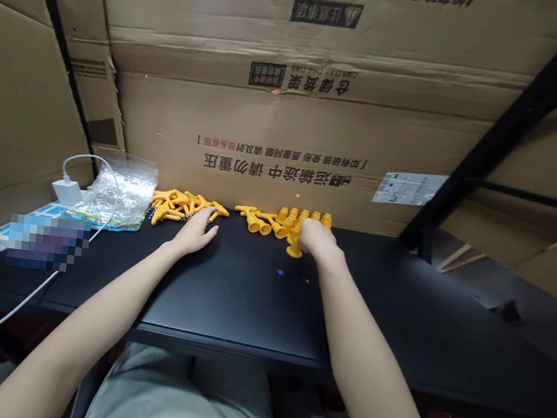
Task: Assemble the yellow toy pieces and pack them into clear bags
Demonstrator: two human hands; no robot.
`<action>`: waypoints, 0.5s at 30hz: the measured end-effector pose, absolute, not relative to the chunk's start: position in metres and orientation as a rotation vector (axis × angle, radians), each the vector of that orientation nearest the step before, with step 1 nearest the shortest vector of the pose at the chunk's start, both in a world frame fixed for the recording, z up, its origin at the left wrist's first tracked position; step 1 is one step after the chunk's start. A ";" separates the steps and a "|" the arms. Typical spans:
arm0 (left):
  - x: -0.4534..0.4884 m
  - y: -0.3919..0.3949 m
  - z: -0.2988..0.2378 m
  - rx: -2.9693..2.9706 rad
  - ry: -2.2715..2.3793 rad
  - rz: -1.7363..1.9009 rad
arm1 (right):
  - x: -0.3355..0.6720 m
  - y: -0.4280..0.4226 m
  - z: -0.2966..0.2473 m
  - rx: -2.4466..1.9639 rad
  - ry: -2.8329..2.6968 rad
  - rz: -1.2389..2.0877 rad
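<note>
Landmark: standing cluster of yellow plastic parts (308, 216), at the far edge of the black counter (248, 299), against the cardboard wall (287, 136).

Right hand (318, 240): directly in front of the cluster, touching it, back of hand toward the camera. Fingers curl down over a flared yellow part (294, 250), whose base shows on the counter at the hand's left side. Fingertips are hidden, so I cannot tell whether they clamp it.

Left hand (198, 230): well left of the cluster, palm down on the counter, fingers released and spread. Fingertips reach the near edge of a loose pile of branched yellow parts (178, 204).

Between that pile and the cluster: a few trumpet-shaped yellow pieces (259, 221) lying on their sides.

Further left of the cluster, past the pile: a crumpled clear plastic bag (119, 191), then a white charger (66, 193) with a white cable (21, 304) trailing off the counter's near edge.

Right of the cluster: a white label (409, 188) on the cardboard and a slanted black frame bar (510, 121).
</note>
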State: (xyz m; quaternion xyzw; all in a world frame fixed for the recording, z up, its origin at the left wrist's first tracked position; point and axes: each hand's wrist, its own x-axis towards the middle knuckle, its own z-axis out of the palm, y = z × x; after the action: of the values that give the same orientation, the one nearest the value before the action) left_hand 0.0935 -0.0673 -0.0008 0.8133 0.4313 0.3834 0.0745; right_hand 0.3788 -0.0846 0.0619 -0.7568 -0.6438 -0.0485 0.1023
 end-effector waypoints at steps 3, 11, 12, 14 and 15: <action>0.093 -0.066 -0.002 2.453 1.291 1.156 | 0.350 -0.092 0.064 -2.250 -1.997 0.007; 0.092 -0.065 -0.001 2.508 1.342 1.163 | 0.332 -0.082 0.043 -2.095 -1.883 0.363; 0.091 -0.065 0.000 2.508 1.387 1.158 | 0.333 -0.080 0.039 -2.085 -1.859 0.403; 0.089 -0.064 0.002 2.481 1.527 1.136 | 0.335 -0.075 0.033 -2.085 -1.828 0.460; 0.087 -0.064 0.003 2.455 1.612 1.123 | 0.335 -0.073 0.030 -2.091 -1.833 0.472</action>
State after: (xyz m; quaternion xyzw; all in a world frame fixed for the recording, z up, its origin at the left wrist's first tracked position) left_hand 0.0872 -0.0637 0.0032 0.7808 0.5126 0.3571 -0.0014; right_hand 0.3353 -0.0730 0.0300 -0.7319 -0.6415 0.1653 0.1598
